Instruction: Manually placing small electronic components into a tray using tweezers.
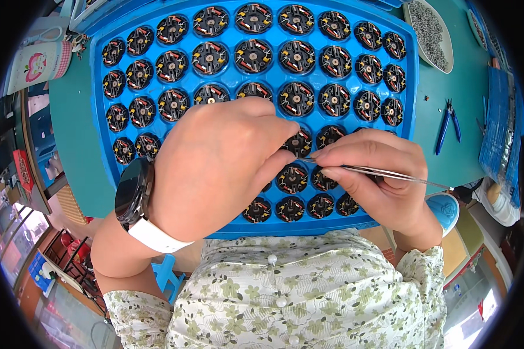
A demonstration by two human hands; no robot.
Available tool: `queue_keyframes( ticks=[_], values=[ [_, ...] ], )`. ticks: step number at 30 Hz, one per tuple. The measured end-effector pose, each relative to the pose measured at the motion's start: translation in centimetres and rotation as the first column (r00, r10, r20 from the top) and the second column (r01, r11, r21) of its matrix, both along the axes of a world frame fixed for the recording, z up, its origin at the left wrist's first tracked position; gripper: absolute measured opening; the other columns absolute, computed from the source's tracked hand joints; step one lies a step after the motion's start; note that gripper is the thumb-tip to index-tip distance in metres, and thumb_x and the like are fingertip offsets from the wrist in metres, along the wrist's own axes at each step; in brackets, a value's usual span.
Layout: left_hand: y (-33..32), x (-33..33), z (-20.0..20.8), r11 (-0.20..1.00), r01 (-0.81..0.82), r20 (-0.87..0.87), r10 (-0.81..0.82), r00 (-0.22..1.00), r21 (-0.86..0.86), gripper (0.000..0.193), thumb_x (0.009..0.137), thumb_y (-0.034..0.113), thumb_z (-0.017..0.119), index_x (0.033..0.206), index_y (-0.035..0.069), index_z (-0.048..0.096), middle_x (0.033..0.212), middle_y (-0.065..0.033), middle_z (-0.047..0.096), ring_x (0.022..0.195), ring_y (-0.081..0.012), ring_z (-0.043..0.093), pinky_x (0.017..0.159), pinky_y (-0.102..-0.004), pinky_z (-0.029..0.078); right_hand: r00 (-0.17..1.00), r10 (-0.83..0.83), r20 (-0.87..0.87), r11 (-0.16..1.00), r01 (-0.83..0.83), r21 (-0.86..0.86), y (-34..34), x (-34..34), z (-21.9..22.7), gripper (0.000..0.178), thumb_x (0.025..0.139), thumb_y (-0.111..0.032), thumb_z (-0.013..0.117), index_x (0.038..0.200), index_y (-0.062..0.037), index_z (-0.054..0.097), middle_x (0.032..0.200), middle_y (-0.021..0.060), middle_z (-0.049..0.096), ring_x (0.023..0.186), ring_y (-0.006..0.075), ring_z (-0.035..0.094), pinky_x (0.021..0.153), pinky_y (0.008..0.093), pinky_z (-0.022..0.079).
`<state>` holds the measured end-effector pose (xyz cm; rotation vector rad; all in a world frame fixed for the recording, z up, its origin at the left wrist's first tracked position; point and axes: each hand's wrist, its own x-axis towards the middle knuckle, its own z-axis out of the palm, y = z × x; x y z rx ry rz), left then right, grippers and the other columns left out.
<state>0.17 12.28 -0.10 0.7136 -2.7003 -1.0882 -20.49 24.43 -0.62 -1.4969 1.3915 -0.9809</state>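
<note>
My left hand (pixel 221 157), with a watch on its wrist, reaches over the blue tray (pixel 412 87). Its index finger and thumb curl around the left side of a round black part (pixel 298 141) with metal and wire pieces. Whatever those fingers pinch is too small or hidden to make out. From the right, my right hand (pixel 384 174) is closed on slim metal tweezers (pixel 390 174), whose tip points left at my left thumb, just below that part. Several like parts, such as this round black one (pixel 297 99), sit in rows of the tray; my hands cover some.
On the green table (pixel 448 151), blue-handled cutters (pixel 448 125) lie right of the tray. Beyond them stands a white bowl (pixel 445 65) of small grey pieces. A patterned container (pixel 41 65) is at the left, and a light blue cup-like thing (pixel 444 210) sits near my right forearm.
</note>
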Motion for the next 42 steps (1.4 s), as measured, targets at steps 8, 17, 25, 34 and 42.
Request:
queue_keyframes(
  ticks=[8,17,25,34,42],
  values=[
    [0.3,-0.3,-0.2,0.999,-0.036,-0.035,0.036,0.999,0.0,0.027,0.074,0.008,0.084,0.1,0.003,0.076,0.072,-0.0101,0.062,0.059,-0.0246,0.059,0.052,-0.0343,0.046,1.0,-0.006,0.004,1.0,0.006,0.013,0.1,-0.5,0.0,0.015,0.081,0.004,0.078,0.096,0.0029,0.077,0.093,0.0146,0.076,0.086,0.023,0.073,0.075,0.0313,0.058],
    [0.1,-0.3,-0.2,0.999,-0.042,-0.034,0.043,0.998,0.027,0.026,0.074,0.008,0.085,0.099,0.003,0.077,0.072,-0.0105,0.062,0.058,-0.0245,0.058,0.052,-0.0339,0.045,0.995,-0.086,0.048,0.995,0.088,-0.046,0.4,-0.9,-0.5,0.018,0.085,0.007,0.077,0.102,0.0032,0.076,0.09,0.0124,0.072,0.074,0.014,0.07,0.062,0.0241,0.056],
    [0.1,0.0,-0.3,0.999,-0.048,-0.039,0.049,0.998,0.019,0.027,0.074,0.009,0.085,0.099,0.003,0.077,0.071,-0.0102,0.062,0.058,-0.0245,0.058,0.052,-0.0343,0.045,0.997,-0.074,0.007,0.996,0.074,-0.04,0.1,-0.6,-0.4,0.018,0.085,0.007,0.076,0.102,0.0035,0.076,0.09,0.0127,0.072,0.075,0.0147,0.07,0.062,0.0245,0.057],
    [0.2,0.4,-0.4,0.999,-0.036,-0.05,0.037,0.998,0.009,0.027,0.074,0.01,0.085,0.099,0.004,0.077,0.071,-0.0101,0.061,0.059,-0.0249,0.058,0.052,-0.0346,0.045,0.996,-0.083,-0.029,0.996,0.083,-0.03,0.3,-0.2,-0.4,0.017,0.085,0.006,0.076,0.102,0.0032,0.076,0.091,0.013,0.072,0.075,0.0155,0.07,0.063,0.0242,0.056],
    [0.1,0.4,-0.5,1.0,-0.028,-0.063,0.028,0.998,0.0,0.026,0.074,0.009,0.084,0.099,0.004,0.077,0.07,-0.0101,0.061,0.058,-0.0248,0.058,0.052,-0.0343,0.045,0.998,-0.049,-0.044,0.994,0.045,-0.103,0.0,0.0,-0.5,0.017,0.084,0.007,0.076,0.101,0.0021,0.077,0.09,0.0127,0.074,0.078,0.0171,0.07,0.066,0.0281,0.056]
  ],
)
